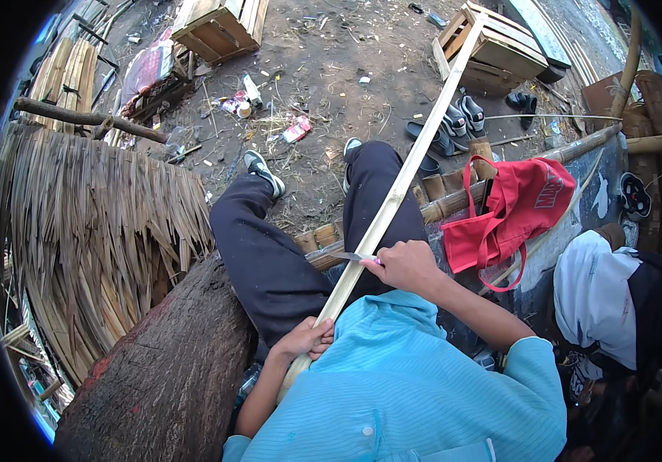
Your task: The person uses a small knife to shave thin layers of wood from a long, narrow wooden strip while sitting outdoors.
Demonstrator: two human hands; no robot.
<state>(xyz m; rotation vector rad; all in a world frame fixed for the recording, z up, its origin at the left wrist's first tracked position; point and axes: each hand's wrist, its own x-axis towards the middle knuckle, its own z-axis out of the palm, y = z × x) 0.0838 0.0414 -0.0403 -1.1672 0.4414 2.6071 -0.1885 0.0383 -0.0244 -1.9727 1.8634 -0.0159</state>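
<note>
A long pale split bamboo strip point(392, 199) slants across my lap, from beside my left hip up to a wooden crate at the far right. My left hand point(305, 339) is wrapped round its near part, close to my waist. In my right hand point(408, 267) is a small knife point(349, 256) with a light pinkish handle. Its blade points left and lies across the strip, just above my thighs. Whether the edge bites into the bamboo I cannot tell.
A red tote bag point(509, 209) lies right of my legs on the bamboo-edged seat. Left are a thick log point(169, 362) and dried-leaf thatch point(100, 223). Wooden crates point(493, 54) stand ahead, with shoes point(462, 115) and litter on the dirt ground. White cloth point(593, 289) hangs at right.
</note>
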